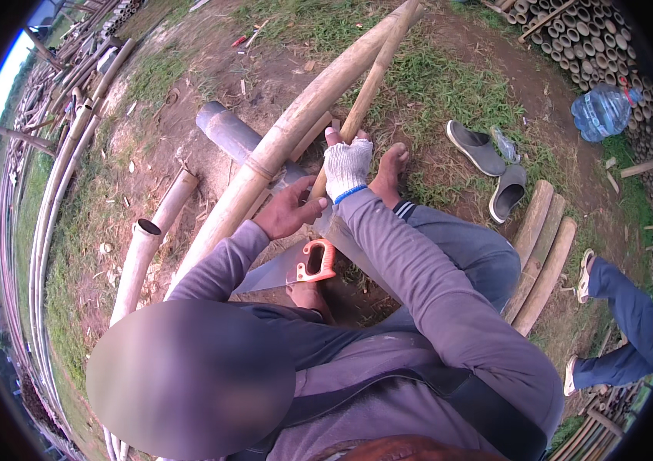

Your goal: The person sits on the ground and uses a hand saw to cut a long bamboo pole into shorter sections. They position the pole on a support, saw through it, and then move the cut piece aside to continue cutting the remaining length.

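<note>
Bamboo fills the ground at nine o'clock: a short cut pole (pixel 146 250) lies on bare earth beside a stack of long poles (pixel 42 230). Toward the centre, a thick bamboo culm (pixel 280 146) runs diagonally up to twelve o'clock, crossing a grey pipe (pixel 230 134). The bare left hand (pixel 288 209) rests against this culm, fingers curled loosely; whether it truly grips, I cannot tell. Just below lies a handsaw (pixel 299 265) with an orange handle, untouched. The gloved right hand (pixel 347 167) closes around a thinner bamboo strip (pixel 368 84). A bare foot (pixel 389 173) sits beside it. At two o'clock lie grey slippers (pixel 491 169) and a water bottle (pixel 603 111).
</note>
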Demonstrator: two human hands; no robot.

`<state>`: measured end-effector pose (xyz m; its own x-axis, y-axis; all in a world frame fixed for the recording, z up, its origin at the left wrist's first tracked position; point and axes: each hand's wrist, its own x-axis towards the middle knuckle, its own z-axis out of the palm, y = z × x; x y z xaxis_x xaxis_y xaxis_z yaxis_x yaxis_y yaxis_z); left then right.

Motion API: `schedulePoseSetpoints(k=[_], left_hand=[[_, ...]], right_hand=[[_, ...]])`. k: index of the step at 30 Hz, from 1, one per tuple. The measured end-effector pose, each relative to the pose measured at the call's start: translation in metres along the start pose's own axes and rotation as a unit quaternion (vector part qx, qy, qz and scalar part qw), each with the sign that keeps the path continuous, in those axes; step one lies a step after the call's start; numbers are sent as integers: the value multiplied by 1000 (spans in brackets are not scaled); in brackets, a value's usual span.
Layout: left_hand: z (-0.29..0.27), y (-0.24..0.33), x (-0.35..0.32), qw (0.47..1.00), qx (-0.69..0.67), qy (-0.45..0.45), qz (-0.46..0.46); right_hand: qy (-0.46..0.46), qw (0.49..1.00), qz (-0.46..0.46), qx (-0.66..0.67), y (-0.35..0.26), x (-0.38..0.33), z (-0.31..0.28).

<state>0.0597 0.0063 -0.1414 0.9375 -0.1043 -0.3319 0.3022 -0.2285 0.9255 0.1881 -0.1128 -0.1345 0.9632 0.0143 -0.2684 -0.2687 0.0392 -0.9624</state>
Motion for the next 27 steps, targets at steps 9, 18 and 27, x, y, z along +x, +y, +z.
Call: schedulePoseSetpoints(k=[9,18,27], left_hand=[[-5,12,0,992,-34,112,-52],[-59,-8,-2,925,270,267,27],[-82,-34,17,856,407,318,-18]], right_hand=[[1,997,31,-77,20,6,38],[-369,779,-328,-387,86,-86,-71],[-544,437,-361,-619,162,-159,-105]])
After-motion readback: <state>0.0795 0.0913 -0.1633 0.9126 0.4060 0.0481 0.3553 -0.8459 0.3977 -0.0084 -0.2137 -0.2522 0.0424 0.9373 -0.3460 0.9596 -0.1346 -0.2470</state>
